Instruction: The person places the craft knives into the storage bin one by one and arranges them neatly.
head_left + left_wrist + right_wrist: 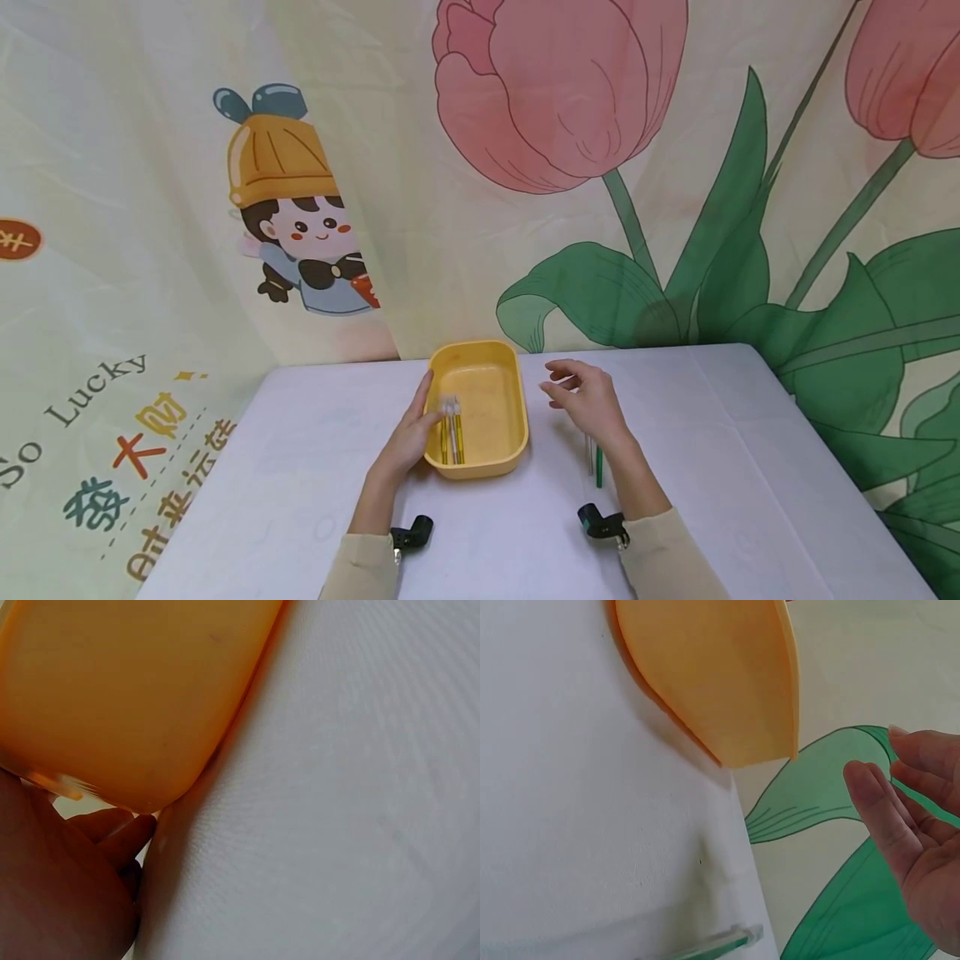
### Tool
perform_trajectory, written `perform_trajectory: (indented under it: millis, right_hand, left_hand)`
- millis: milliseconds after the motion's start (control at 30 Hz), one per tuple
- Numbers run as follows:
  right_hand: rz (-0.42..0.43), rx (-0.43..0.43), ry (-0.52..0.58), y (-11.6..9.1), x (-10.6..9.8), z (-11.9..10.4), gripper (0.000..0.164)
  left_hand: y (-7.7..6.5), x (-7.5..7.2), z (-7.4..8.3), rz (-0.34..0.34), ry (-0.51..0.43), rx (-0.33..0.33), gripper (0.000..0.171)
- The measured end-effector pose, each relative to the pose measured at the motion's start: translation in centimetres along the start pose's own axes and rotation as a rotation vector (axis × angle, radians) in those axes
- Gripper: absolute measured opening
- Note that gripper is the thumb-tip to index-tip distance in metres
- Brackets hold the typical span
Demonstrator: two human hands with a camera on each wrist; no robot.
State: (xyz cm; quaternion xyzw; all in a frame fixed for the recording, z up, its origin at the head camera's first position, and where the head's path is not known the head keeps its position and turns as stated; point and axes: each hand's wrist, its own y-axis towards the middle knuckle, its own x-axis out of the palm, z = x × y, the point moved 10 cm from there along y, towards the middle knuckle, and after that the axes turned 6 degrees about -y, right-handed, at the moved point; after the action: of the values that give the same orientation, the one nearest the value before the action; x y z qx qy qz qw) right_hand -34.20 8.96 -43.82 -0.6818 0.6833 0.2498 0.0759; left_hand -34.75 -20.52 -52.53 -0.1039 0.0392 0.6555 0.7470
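Note:
A yellow plastic tray [491, 400] stands on the table, left of centre. My left hand [411, 435] grips its left side, the thumb over the rim and the other fingers outside against the wall [112, 780]. Inside, along the left wall, lie several slim yellow and whitish pen-like sticks [458, 442] with clear tops. My right hand [592, 404] hovers to the right of the tray, fingers loosely bent and nothing between them. Just below it on the table lies a thin green stick [599, 468], with a clear one [589, 458] beside it, both partly hidden by the hand.
A white cloth covers the table [285, 483], whose far edge meets a printed curtain [405, 167] with tulips and a cartoon figure. Small black cameras [414, 533] are strapped to both wrists.

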Motion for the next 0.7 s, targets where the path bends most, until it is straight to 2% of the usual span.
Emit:
perform_trajectory:
  millis: [300,700]
  right_hand:
    - [0.011,0.027,-0.038,0.2,-1.3,1.1,0.034]
    - [-0.026,0.092,-0.028,0.3,-2.3,2.8,0.034]
  left_hand:
    - [0.1,-0.1,-0.2,0.009,0.008,-0.004,0.072]
    - [0.5,-0.1,-0.6,-0.005,-0.004,-0.027,0.072]
